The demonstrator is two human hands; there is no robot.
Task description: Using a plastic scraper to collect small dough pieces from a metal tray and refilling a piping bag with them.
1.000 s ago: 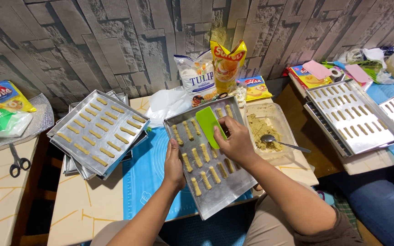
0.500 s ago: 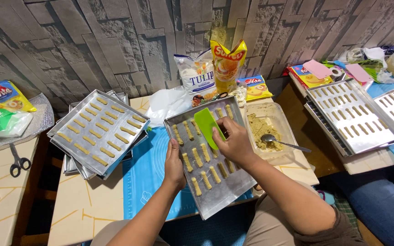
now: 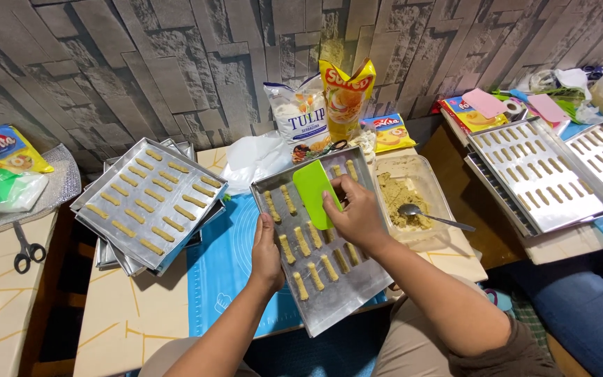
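Observation:
A metal baking tray (image 3: 347,299) lies tilted on a blue mat (image 3: 225,265), carrying rows of pale dough sticks (image 3: 303,242). My left hand (image 3: 266,255) grips the tray's left edge. My right hand (image 3: 357,213) holds a green plastic scraper (image 3: 314,194) flat over the tray's upper middle, above the dough sticks.
A stack of filled trays (image 3: 151,202) sits at the left. A clear tub of dough (image 3: 406,202) with a spoon (image 3: 430,216) is on the right. Flour and snack bags (image 3: 329,105) stand behind. More trays (image 3: 546,174) lie far right; scissors (image 3: 26,248) far left.
My right hand with the scraper has shifted slightly up the tray. My left hand stays on the tray's left edge.

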